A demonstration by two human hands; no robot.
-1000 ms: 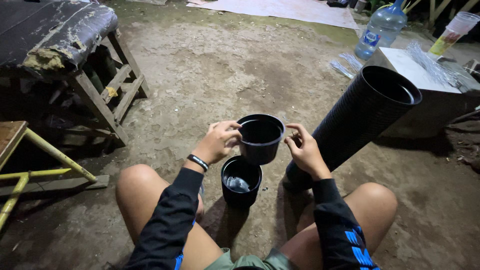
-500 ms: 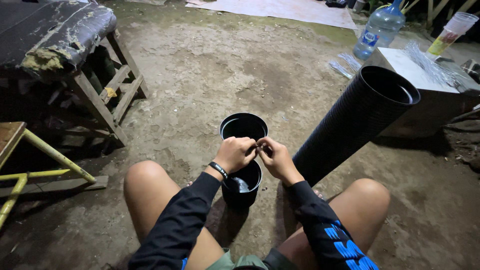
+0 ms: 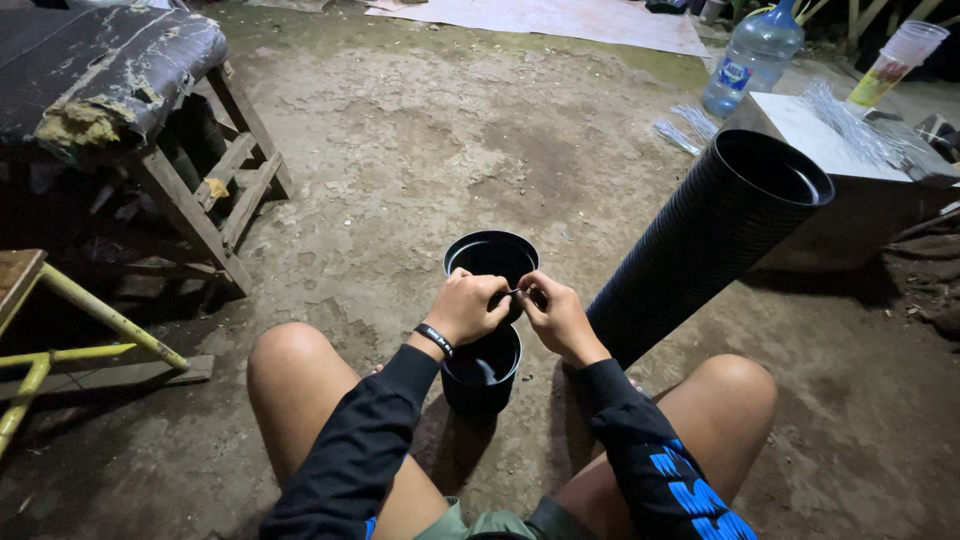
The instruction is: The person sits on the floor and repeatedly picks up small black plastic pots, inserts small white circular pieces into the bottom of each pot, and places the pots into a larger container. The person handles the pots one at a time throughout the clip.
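I sit on the dirt ground with my knees apart. My left hand (image 3: pixel 465 305) and my right hand (image 3: pixel 555 315) meet at the near rim of a round black plastic pot (image 3: pixel 490 255), which I hold above the ground. Both hands pinch that rim, and a thin pale strip (image 3: pixel 515 292) shows between the fingertips. What the strip is, I cannot tell. A second black pot (image 3: pixel 482 372) stands on the ground between my legs, right below my hands. A black band sits on my left wrist.
A long black ribbed tube (image 3: pixel 705 240) leans to my right against a white box (image 3: pixel 800 125). A water bottle (image 3: pixel 752 55) and a plastic cup (image 3: pixel 895 60) stand behind it. At left are a worn wooden bench (image 3: pixel 120 80) and a yellow frame (image 3: pixel 90 320).
A second ago my hands held the upper pot by its two sides. They have come together at its near rim, and the pot sits slightly farther from me.
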